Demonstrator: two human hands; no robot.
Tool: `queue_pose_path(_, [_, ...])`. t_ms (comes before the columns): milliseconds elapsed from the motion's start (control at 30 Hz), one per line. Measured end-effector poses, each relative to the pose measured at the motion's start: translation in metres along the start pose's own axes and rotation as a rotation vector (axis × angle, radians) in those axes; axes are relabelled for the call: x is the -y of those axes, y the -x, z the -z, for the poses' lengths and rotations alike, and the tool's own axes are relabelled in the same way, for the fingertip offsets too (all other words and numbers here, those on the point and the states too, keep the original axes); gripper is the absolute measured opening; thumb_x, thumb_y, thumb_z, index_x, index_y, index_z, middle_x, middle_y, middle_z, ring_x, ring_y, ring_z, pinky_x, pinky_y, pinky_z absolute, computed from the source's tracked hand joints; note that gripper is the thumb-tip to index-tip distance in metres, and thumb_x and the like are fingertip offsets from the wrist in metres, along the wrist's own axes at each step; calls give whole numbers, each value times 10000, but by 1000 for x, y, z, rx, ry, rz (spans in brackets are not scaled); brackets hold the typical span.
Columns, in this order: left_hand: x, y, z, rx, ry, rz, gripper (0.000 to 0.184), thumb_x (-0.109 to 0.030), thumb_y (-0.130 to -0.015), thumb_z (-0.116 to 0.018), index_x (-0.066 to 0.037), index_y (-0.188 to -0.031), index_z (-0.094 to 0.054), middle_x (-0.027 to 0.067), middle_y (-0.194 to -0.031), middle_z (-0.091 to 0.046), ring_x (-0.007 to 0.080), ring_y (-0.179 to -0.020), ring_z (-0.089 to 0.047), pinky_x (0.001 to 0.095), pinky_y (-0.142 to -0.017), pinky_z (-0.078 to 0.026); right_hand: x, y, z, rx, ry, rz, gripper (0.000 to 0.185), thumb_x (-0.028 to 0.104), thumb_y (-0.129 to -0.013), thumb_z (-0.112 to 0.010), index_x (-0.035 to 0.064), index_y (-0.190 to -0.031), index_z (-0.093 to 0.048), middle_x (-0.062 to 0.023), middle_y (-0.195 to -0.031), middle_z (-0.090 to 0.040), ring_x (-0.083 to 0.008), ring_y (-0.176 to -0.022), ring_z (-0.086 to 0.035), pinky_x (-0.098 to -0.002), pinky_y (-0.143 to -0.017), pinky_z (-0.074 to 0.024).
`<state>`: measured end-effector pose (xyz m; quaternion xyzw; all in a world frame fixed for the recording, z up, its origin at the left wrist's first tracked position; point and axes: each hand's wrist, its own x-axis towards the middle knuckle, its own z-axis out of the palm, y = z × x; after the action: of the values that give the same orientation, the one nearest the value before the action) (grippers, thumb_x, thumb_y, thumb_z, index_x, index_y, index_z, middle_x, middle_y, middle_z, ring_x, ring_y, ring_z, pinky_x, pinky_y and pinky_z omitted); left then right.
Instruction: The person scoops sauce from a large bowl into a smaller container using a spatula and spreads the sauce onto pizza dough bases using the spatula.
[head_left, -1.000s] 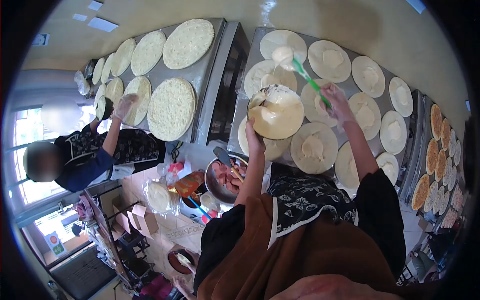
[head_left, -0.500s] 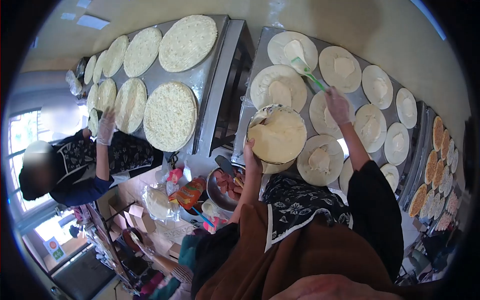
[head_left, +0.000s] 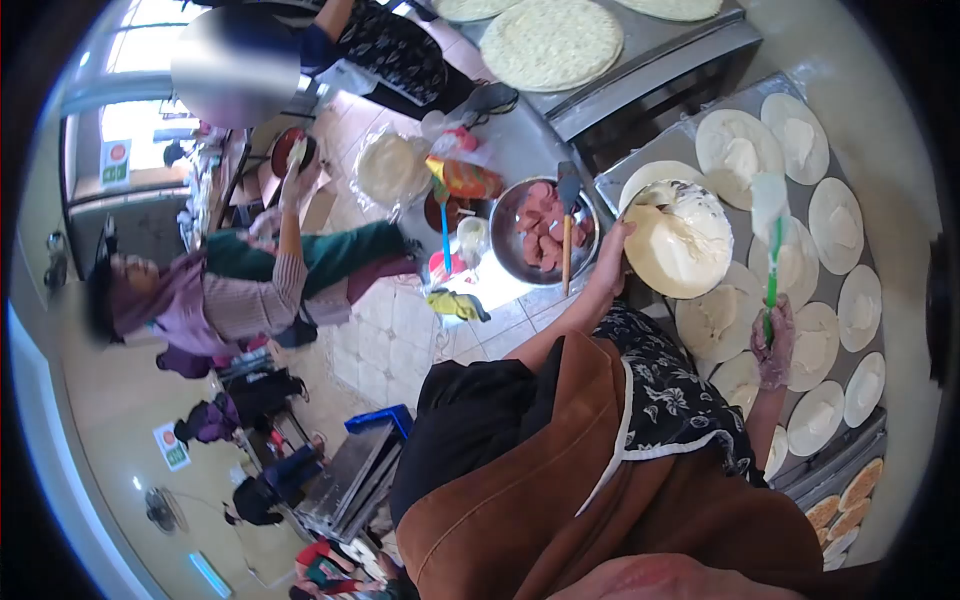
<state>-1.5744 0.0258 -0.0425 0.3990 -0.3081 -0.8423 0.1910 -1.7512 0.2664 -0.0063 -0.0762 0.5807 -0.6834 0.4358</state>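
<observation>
My left hand (head_left: 614,258), in a closed grip, holds the rim of a bowl (head_left: 640,278) of pale cream-coloured sauce (head_left: 685,245) tilted towards me. In my gloved right hand (head_left: 773,345) is a spatula with a green handle (head_left: 774,262), my fingers wrapped round it. Pale sauce coats its blade (head_left: 768,200), which is over the table among the dough rounds. Several flat dough rounds, such as this one (head_left: 836,226), lie in rows on the metal table (head_left: 690,130), many with a patch of the sauce in the middle.
Left of my bowl stands a steel bowl (head_left: 499,250) of reddish pieces, a wooden-handled spatula (head_left: 568,215) across it. Near it are an orange packet (head_left: 465,178) and a plastic-wrapped pale mound (head_left: 392,168). Another table (head_left: 640,85) holds topped rounds. Co-workers (head_left: 245,290) stand at left.
My view has swung to the left. The spatula has left the dough round it was over and my right hand is closer to my body. The bowl stays in my left hand.
</observation>
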Motion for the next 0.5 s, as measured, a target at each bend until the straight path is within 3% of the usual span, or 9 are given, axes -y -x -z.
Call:
queue_pose_path(133, [17, 47, 35, -76, 214, -114, 591, -423, -785, -503, -87, -1259, -395, 82, -1145, -543, 220, -1050, -536, 348, -871, -421, 4, 21, -32, 176, 78, -52, 155, 253, -896, -480, 134, -988, -440, 19, -483, -411, -34, -314, -285, -165, -297, -204])
queue_pose_path(267, [16, 92, 74, -224, 271, -116, 611, -521, -774, -440, -110, -1225, -452, 75, -1142, -550, 225, -1017, -550, 409, -831, -437, -20, 36, -60, 319, -10, -136, 114, 203, -909, -461, 130, -989, -427, 11, -484, -414, -38, -308, -300, -165, -287, -210])
queue_pose_path(500, [-1, 79, 141, -336, 372, -330, 589, -529, -803, -408, -109, -1213, -466, 82, -1165, -547, 243, -1023, -555, 424, -790, -469, -61, 42, -107, 481, -204, -152, 97, 180, -912, -467, 116, -976, -434, 3, -473, -428, -40, -288, -315, -168, -259, -224])
